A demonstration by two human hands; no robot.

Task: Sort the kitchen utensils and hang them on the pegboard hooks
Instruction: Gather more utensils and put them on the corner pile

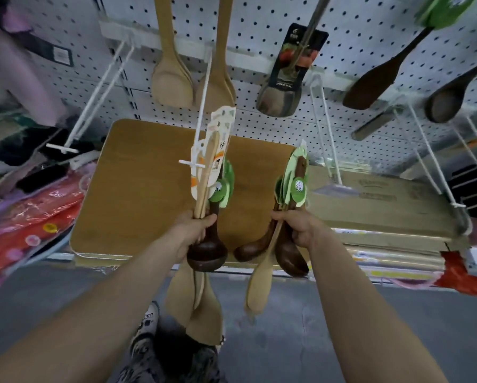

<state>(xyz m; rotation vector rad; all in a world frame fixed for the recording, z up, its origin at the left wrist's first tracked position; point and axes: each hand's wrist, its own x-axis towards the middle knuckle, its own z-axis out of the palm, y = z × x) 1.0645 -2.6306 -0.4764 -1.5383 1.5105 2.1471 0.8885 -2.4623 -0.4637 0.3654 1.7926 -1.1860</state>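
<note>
Kitchen utensils in two bundles, one per hand, both just below centre. At 7 o'clock, left hand (196,230), fingers curled tight round one dark ladle (207,255) and a clutch of pale spatulas (201,308): two blades plain below the fist, any more lost in the overlap. Printed card label (218,134) above that fist, level with the crossbar of the middle hook (187,162); touching or merely behind it, cannot tell. At 5 o'clock, right hand (298,230), wrapped round two dark scoops (290,258) and one pale spoon (259,288), with green tags (296,186) fanned at the handle ends, too overlapped to count. At 6 o'clock, one patterned shoe (149,319), half hidden by the left forearm.

Further out, one wooden board (149,189); at 3 o'clock, a cardboard stack (384,217).

Farthest, pegboard (259,128) across 12 o'clock: five white hooks (62,148) made out, two hung clusters of light paddles (171,81), one carded ladle (281,92), one dark turner (370,87), one dark spoon (447,103), upper ends all cut off.
</note>
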